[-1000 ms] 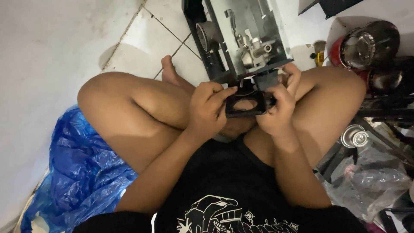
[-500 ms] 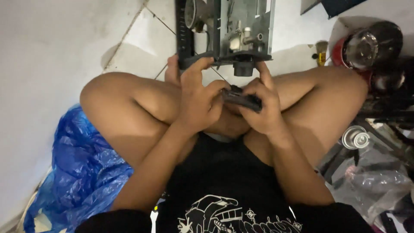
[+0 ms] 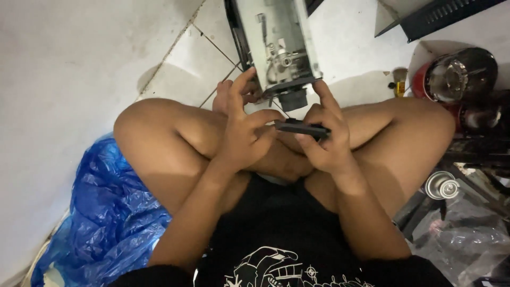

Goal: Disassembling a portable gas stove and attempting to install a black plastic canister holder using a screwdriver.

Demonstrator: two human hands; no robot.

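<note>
I sit cross-legged on a white tiled floor. Both hands hold a small flat black part (image 3: pixel 302 128) above my crossed legs. My left hand (image 3: pixel 245 133) grips its left end, with the index finger stretched up against the metal appliance (image 3: pixel 276 42). My right hand (image 3: pixel 324 139) grips the right end, and its index finger reaches up to the appliance's near edge. The appliance is an open grey metal unit with small valves and a black knob (image 3: pixel 292 99) at its near end.
A crumpled blue plastic bag (image 3: pixel 101 212) lies at my left. At the right stand a red and chrome burner-like object (image 3: pixel 459 74), a small gas canister (image 3: pixel 442 186), clear plastic wrap (image 3: pixel 467 239) and dark metal bars. A black slotted panel (image 3: pixel 435 18) lies far right.
The black part has been pulled away from the appliance's near end and turned flat. My hands have dropped slightly toward my lap. The view has shifted so the appliance sits higher.
</note>
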